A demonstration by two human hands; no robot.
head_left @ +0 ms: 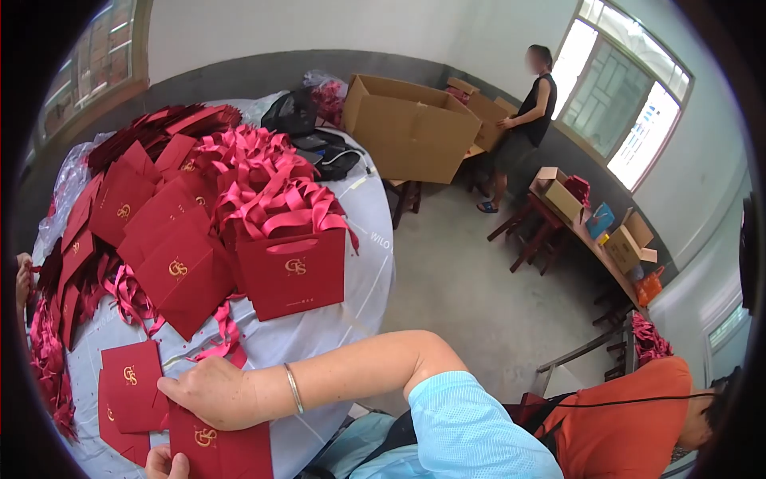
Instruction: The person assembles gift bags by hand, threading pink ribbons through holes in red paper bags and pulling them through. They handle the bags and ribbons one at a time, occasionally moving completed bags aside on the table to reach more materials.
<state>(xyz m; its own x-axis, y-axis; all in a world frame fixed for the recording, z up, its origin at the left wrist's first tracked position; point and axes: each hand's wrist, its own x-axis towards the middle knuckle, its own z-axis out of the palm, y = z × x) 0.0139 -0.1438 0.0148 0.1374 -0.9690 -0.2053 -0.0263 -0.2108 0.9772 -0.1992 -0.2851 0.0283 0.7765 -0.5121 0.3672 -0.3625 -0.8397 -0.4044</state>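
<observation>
My right hand, with a bracelet on the wrist, is curled closed at the top edge of a red paper bag with a gold logo; what its fingertips grip is hidden. At the bottom edge, my left hand pinches the left side of this bag, thumb on its front. Two more flat red bags overlap just left of my right hand. Beyond, a red bag stands upright, filled with pink ribbons. Many red bags are piled beside it.
The round table has a pale cover. Another person's hand is at the left edge. A large carton and a standing person are behind. Someone in orange is at right. Boxes stand on a side bench.
</observation>
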